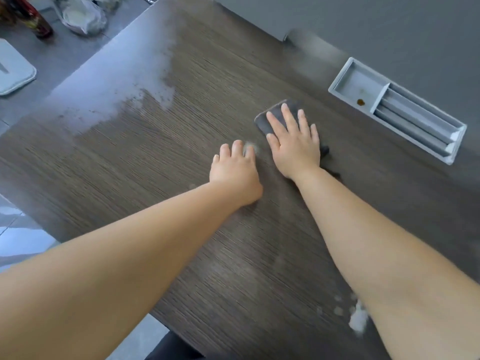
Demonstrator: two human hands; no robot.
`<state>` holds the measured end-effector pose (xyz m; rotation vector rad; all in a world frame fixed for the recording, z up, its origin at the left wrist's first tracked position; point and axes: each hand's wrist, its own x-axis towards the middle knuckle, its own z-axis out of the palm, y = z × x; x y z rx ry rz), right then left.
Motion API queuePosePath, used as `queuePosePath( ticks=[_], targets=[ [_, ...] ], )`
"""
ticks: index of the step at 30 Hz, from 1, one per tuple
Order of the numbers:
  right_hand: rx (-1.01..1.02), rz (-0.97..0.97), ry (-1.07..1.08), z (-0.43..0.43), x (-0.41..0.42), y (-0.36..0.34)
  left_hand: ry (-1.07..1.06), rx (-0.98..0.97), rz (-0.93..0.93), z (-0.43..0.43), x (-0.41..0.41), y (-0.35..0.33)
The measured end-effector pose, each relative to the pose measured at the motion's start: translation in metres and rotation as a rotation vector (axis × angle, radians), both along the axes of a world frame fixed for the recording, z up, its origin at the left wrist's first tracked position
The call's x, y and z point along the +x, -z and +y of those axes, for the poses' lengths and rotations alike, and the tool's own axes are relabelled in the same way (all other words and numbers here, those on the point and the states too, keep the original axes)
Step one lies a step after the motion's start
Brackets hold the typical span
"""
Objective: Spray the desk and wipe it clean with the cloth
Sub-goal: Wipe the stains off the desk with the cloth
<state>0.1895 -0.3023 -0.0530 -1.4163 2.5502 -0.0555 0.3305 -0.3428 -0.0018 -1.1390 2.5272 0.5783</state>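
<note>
The dark wood-grain desk (161,162) fills the view. A dark grey cloth (270,118) lies flat on it right of centre. My right hand (293,144) presses down on the cloth with straight, spread fingers. Just to its left, my left hand (235,172) rests palm-down on the bare desk, fingers relaxed, with a small whitish smear at its fingertips. A patch of white foam (358,318) sits on the desk beside my right forearm. No spray bottle is in view.
A grey recessed tray (400,110) with slots is set into the desk at the right, a small brown spot in it. A grey wall runs behind. On the floor at left are a white lid (15,71), a crumpled bag (83,16) and a dark bottle (36,19).
</note>
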Motion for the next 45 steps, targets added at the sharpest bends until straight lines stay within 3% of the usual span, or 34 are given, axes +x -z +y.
queuePosePath(
  ticks=[3,7,10,14,18,22,25,29,32,36,39,42,45],
  targets=[
    [0.014,-0.008,0.22,0.019,-0.042,0.0,0.026,0.002,-0.002,0.004,-0.009,0.0],
    [0.0,0.021,0.411,0.077,-0.008,-0.001,0.075,-0.002,-0.088,0.009,-0.016,0.005],
    [-0.006,0.02,0.313,0.073,0.028,-0.002,0.116,-0.021,-0.156,0.01,-0.022,0.005],
    [-0.018,-0.004,0.106,0.016,-0.013,-0.004,0.162,-0.023,-0.195,0.005,-0.022,0.001],
    [0.017,-0.014,0.349,0.022,-0.071,-0.003,0.142,-0.005,-0.198,0.002,-0.026,-0.004],
    [0.046,0.007,0.57,0.067,-0.034,-0.003,0.124,-0.016,-0.082,-0.005,-0.041,0.0],
    [0.045,0.007,0.478,0.054,0.006,-0.004,0.184,-0.027,0.048,-0.017,-0.057,0.007],
    [0.0,0.0,0.276,0.005,-0.029,-0.003,0.275,-0.056,0.036,-0.043,-0.075,0.013],
    [0.003,0.01,0.407,0.006,-0.066,0.0,0.309,-0.043,-0.011,-0.065,-0.087,0.013],
    [0.046,0.051,0.58,0.029,-0.033,0.001,0.391,-0.053,-0.106,-0.075,-0.101,0.008],
    [0.012,0.041,0.49,0.004,-0.014,0.001,0.43,-0.077,-0.13,-0.077,-0.106,0.007],
    [-0.011,0.02,0.372,-0.041,-0.053,-0.002,0.452,-0.089,-0.15,-0.078,-0.105,0.008],
    [0.0,-0.003,0.385,-0.055,-0.09,-0.001,0.462,-0.087,-0.165,-0.078,-0.109,0.006]
  ],
)
